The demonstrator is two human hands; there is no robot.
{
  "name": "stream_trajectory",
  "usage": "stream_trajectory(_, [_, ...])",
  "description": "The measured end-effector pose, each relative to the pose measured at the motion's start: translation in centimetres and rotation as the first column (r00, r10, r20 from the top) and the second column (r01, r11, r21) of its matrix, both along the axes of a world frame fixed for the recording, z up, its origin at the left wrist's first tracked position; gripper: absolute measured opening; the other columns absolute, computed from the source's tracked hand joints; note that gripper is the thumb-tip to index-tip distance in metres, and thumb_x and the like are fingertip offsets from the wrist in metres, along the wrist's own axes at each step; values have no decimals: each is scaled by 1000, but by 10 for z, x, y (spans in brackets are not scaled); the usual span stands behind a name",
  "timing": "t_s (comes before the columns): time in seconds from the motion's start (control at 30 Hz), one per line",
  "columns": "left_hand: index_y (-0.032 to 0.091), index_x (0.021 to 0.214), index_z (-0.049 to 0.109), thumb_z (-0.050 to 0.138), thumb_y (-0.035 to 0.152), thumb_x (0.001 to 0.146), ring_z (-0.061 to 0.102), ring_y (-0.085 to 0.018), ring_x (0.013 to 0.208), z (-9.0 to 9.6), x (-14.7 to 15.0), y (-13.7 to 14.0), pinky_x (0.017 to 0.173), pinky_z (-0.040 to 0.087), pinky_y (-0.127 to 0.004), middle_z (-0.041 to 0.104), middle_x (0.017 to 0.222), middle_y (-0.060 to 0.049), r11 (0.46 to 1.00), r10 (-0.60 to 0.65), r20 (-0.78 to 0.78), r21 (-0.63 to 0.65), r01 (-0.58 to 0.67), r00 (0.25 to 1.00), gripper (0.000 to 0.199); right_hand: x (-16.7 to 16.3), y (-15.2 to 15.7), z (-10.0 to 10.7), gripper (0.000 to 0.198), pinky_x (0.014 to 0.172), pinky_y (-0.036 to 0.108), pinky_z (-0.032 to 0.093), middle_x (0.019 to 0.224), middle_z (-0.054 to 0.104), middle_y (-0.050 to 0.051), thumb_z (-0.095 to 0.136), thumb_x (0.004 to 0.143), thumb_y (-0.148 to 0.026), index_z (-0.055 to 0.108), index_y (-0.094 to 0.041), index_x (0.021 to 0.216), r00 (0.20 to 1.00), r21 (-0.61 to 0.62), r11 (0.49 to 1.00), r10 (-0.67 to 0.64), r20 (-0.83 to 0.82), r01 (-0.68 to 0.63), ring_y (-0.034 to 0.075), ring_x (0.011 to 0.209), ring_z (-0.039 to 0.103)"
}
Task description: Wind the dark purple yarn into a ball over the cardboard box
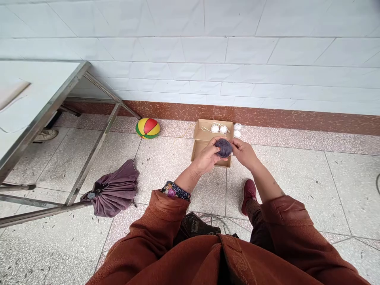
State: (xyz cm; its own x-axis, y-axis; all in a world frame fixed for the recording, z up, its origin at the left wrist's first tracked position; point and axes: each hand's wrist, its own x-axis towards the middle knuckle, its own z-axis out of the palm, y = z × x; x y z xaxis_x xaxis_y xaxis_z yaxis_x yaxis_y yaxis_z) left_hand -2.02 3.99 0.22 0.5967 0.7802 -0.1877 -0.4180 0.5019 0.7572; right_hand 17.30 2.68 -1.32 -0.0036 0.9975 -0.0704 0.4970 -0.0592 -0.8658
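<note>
My left hand is closed around a ball of dark purple-grey yarn, its thumb lying across the front. At the ball's right side, my right hand pinches the yarn between thumb and fingers; the strand itself is too fine to follow. Both hands are above an open cardboard box on the floor, hiding part of it. Two white balls of yarn with loose ends lie in the box's far part. More white balls sit just right of the box.
A striped ball rests near the wall. Left of me, a folded purple umbrella lies beside the metal-legged table. Another person's shoe shows beneath that table. My red shoe is near the box.
</note>
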Motion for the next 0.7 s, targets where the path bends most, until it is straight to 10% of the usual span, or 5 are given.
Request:
stream_trajectory(0.17, [24,126,66,87,36,82,68,-23,116,4,-2,4,99,57,-40,68,133,-10,992,121,2,41,-121,993,51,0,-2,-2,20,70,32,44,76,67,1,59,94,-38,68,-23,85,997,8,997,75,-22,-75,20,75,59])
stream_trajectory(0.43, [20,115,67,90,38,78,67,-19,98,-7,-15,18,84,52,-31,75,110,-7,957,243,-397,249,-151,885,47,5,-11,20,30,69,31,43,79,66,1,69,97,-51,74,-23,87,938,42,962,274,-213,-271,17,71,53])
stream_trajectory(0.7, [19,114,69,88,33,74,65,-16,91,-4,-6,3,84,51,-32,73,105,-5,961,-60,-411,222,164,910,47,8,-6,18,36,66,31,41,71,59,-2,73,93,-58,70,-24,85,947,111,994,54,-317,-20,16,67,49])
